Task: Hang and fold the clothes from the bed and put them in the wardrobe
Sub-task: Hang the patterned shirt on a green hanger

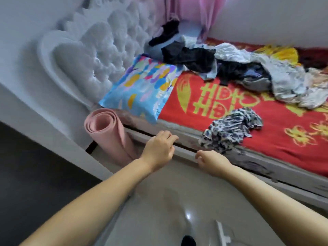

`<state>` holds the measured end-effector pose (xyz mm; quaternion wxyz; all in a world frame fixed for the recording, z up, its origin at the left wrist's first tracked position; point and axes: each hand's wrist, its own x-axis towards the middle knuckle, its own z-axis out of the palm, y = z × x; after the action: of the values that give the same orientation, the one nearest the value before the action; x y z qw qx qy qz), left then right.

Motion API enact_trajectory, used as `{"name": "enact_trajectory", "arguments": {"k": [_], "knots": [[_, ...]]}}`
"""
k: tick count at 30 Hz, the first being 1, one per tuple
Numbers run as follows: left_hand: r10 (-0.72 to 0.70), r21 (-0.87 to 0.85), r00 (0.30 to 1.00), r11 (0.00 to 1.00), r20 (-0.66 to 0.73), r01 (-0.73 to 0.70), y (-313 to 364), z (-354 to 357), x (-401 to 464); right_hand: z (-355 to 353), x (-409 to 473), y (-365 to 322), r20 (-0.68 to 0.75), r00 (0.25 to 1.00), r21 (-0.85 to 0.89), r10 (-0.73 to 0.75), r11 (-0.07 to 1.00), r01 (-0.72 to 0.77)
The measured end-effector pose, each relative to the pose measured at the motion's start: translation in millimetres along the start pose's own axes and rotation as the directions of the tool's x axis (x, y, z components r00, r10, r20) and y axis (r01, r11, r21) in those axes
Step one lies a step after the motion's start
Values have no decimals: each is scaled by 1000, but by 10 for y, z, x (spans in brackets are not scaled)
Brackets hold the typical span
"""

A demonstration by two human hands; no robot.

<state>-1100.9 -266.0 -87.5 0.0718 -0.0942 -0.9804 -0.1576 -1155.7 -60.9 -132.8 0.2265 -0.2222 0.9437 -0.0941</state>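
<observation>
Red bed (276, 139) holds scattered clothes (230, 68); both hands (158, 150) empty.

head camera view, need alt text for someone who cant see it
Two bare hands, left hand and right hand, reach empty toward a bed with a red and gold patterned bedspread, where a crumpled black and white patterned garment lies nearest. A pile of dark and pale clothes lies behind.
</observation>
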Motion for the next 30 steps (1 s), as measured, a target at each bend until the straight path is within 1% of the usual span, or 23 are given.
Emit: {"name": "enact_trajectory", "arguments": {"k": [4, 8, 12, 14, 18, 20, 23, 25, 27, 30], "knots": [[-7, -43, 995, 999, 103, 12, 105, 521, 523, 6, 222, 694, 29, 988, 64, 154, 986, -156], [-26, -62, 968, 997, 252, 42, 17, 963, 1032, 11, 545, 1146, 43, 963, 109, 265, 957, -269], [-46, -116, 940, 989, 339, 90, -179, 1311, 1639, -7, 966, 1529, 101, 922, 151, 373, 911, -385], [-37, -109, 930, 991, 365, 82, -284, 1453, 1976, -52, 1211, 1743, 134, 901, 198, 412, 880, -432], [29, -114, 904, 993, 426, 22, -332, 1735, 2613, -181, 1533, 2149, 107, 864, 351, 492, 794, -496], [63, -137, 884, 991, 463, 1, -226, 1913, 2873, -207, 1603, 2399, 100, 838, 409, 537, 745, -526], [124, -173, 845, 984, 520, -38, 48, 2214, 3232, -239, 1684, 2863, 127, 781, 462, 611, 660, -592], [156, -187, 830, 980, 535, -63, 287, 2503, 3529, -238, 1806, 3331, 148, 743, 473, 652, 614, -632], [171, -194, 830, 978, 530, -78, 466, 2686, 3727, -258, 1914, 3624, 150, 723, 472, 675, 594, -652], [94, -159, 829, 987, 551, -5, 781, 3253, 4134, -203, 2311, 4207, 133, 730, 450, 671, 615, -648]]}}
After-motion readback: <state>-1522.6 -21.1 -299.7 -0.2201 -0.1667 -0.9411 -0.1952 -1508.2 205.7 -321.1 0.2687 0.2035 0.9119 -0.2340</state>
